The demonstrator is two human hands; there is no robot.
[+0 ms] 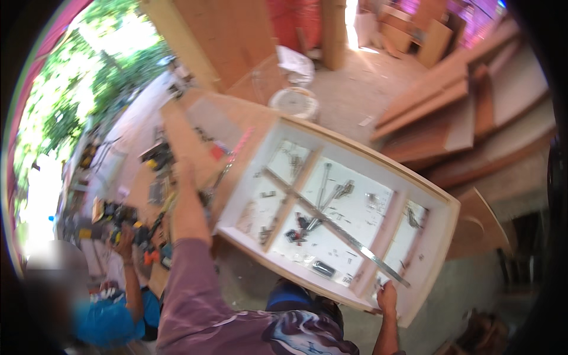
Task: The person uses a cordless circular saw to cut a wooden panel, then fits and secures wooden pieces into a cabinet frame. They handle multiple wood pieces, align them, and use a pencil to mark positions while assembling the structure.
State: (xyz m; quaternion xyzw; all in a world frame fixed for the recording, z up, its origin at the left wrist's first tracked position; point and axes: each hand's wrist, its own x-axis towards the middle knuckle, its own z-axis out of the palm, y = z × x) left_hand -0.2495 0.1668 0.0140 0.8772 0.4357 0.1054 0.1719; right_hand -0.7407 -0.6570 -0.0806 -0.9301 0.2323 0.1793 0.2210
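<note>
- Tray (436, 239): divided wooden one, in front of you, near side close to your body, left end beside the workbench (236, 113).
- Right hand (387, 296): at the tray's near right corner, seems to pinch the wall; blur hides the exact grip. If that pinch carries weight, the corner could twist or dip.
- Left hand (181, 170): off the tray, out over the bench to its left. Can't tell if spread or closed. It isn't steadying the tray.
- Metal strip (334, 228): lies diagonally over the tray's dividers (310, 163), looks loose. Tilt could slide it toward your right hand.
- Silver fittings (344, 189) and black parts (300, 229): loose inside the tray; a knock could mix or spill them.
- Co-worker's hand (123, 244): left of the tray, among tools. Careless left-arm swing could bump it.
</note>
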